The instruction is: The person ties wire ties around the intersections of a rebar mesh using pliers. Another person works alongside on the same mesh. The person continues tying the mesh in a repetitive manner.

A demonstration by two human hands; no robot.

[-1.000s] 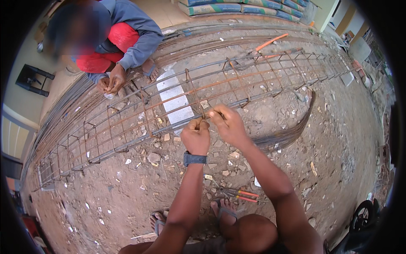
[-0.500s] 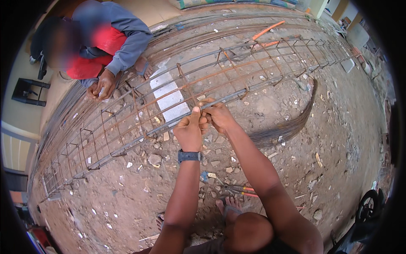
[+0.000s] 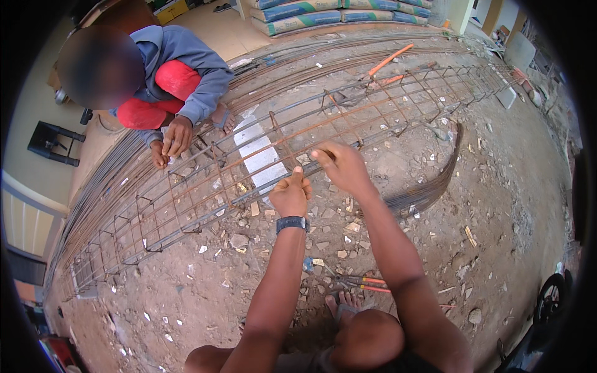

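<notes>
A long cage of rusty steel rebar (image 3: 249,196) crosses in front of me, from the lower left to the upper right. My left hand (image 3: 290,196), a dark watch on its wrist, is closed at the cage's near bar with the thumb pointing up. Just right of it, my right hand (image 3: 346,169) is raised over the same bar, its fingers curled and pinched together. Whatever either hand grips is too small or hidden to make out. Beneath the cage lies a pale flat slab (image 3: 256,152).
Across the cage a co-worker squats, hands (image 3: 176,138) at its far bar. A bundle of thin wire (image 3: 429,194) lies to the right. Orange-handled pliers (image 3: 367,283) rest by my feet. Farther off are an orange-handled cutter (image 3: 390,60), loose rebar and stacked bags (image 3: 298,23).
My right hand has lifted away from the left one, up and to the right. The left stays at the bar. The view has shifted slightly, showing more of the bags.
</notes>
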